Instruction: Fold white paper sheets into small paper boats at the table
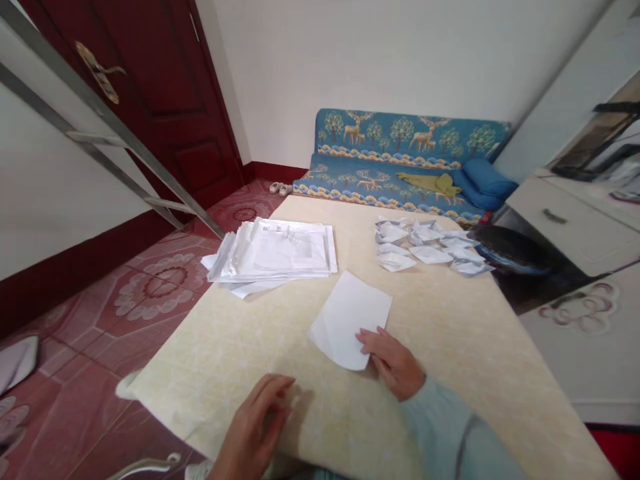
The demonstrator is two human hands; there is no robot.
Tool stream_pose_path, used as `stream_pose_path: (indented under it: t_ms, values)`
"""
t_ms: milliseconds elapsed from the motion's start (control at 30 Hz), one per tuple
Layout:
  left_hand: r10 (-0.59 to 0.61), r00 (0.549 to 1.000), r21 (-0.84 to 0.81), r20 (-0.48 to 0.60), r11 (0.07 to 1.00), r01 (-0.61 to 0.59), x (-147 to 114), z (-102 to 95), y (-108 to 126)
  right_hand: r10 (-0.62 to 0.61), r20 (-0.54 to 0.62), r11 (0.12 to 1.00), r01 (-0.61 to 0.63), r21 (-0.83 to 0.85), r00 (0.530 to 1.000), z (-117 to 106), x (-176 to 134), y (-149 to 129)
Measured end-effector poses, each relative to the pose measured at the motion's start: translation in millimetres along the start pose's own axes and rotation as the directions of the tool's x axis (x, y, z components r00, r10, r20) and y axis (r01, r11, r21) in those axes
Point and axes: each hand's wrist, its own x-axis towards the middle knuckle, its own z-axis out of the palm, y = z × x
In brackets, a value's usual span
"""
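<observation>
paper lies mid table, its near-r edge under fingertips of r hand; can't tell if thumb pinches it. l hand is half-curled, thumb & fingers apart, by table's front edge, off the paper. tabletop shows btwn hands & r of paper, w/ pile far l, folded bits far r.
</observation>
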Motion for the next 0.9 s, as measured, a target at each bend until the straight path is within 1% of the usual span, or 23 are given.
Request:
stream_pose_path:
  t_ms: [33, 67, 133, 200, 300, 333, 400, 467, 533, 567, 633, 667, 700, 733, 800, 900]
  values:
    - [0.066, 0.997, 0.034, -0.03, 0.997, -0.065, 12, 6.2, 4, 0.022, -0.001, 0.999, -0.022, 0.04, 1.0, -11, -16, -2]
    - [0.14, 0.99, 0.063, -0.015, 0.988, -0.139, 25, 12.0, 8, 0.059, 0.001, 0.996, -0.059, 0.072, 0.998, -20, -30, -5]
    - [0.281, 0.955, 0.09, 0.09, 0.953, -0.289, 48, 22.5, 15, 0.155, -0.023, 0.981, -0.151, 0.124, 0.988, -33, -52, -11]
    - [0.384, 0.899, 0.067, 0.209, 0.912, -0.405, 71, 31.6, 20, 0.232, -0.044, 0.96, -0.222, 0.171, 0.972, -40, -64, -16]
    - [0.48, 0.815, -0.019, 0.324, 0.865, -0.501, 100, 42.0, 22, 0.297, -0.043, 0.935, -0.281, 0.218, 0.954, -40, -70, -21]
    - [0.502, 0.792, -0.05, 0.347, 0.854, -0.519, 108, 44.2, 22, 0.309, -0.041, 0.93, -0.292, 0.223, 0.95, -39, -70, -21]
    - [0.529, 0.771, -0.097, 0.355, 0.841, -0.532, 116, 46.7, 21, 0.299, -0.043, 0.935, -0.284, 0.214, 0.953, -37, -68, -23]
    - [0.539, 0.777, -0.149, 0.324, 0.84, -0.521, 114, 47.0, 21, 0.286, -0.054, 0.945, -0.272, 0.181, 0.957, -35, -66, -26]
    - [0.511, 0.812, -0.196, 0.283, 0.859, -0.473, 106, 46.6, 22, 0.331, -0.072, 0.935, -0.317, 0.156, 0.941, -33, -63, -29]
    - [0.472, 0.84, -0.197, 0.268, 0.88, -0.432, 103, 46.7, 23, 0.389, -0.08, 0.914, -0.373, 0.159, 0.918, -31, -61, -29]
    - [0.332, 0.919, -0.141, 0.21, 0.941, -0.308, 100, 48.4, 26, 0.534, -0.106, 0.839, -0.511, 0.186, 0.839, -26, -55, -26]
    - [0.258, 0.951, -0.107, 0.173, 0.964, -0.242, 102, 50.1, 27, 0.602, -0.116, 0.793, -0.576, 0.198, 0.79, -24, -50, -22]
    - [0.185, 0.972, -0.079, 0.145, 0.981, -0.175, 107, 52.3, 29, 0.651, -0.147, 0.757, -0.625, 0.189, 0.744, -21, -45, -18]
    - [0.125, 0.984, -0.072, 0.125, 0.991, -0.117, 114, 55.0, 31, 0.683, -0.174, 0.73, -0.667, 0.148, 0.71, -19, -39, -12]
    - [0.06, 0.992, -0.098, 0.115, 0.994, -0.049, 132, 61.0, 35, 0.707, -0.218, 0.695, -0.718, 0.041, 0.673, -15, -27, -2]
    - [0.046, 0.99, -0.034, 0.136, 0.999, -0.041, 158, 70.1, 38, 0.712, -0.284, 0.636, -0.761, -0.124, 0.642, -13, -11, 7]
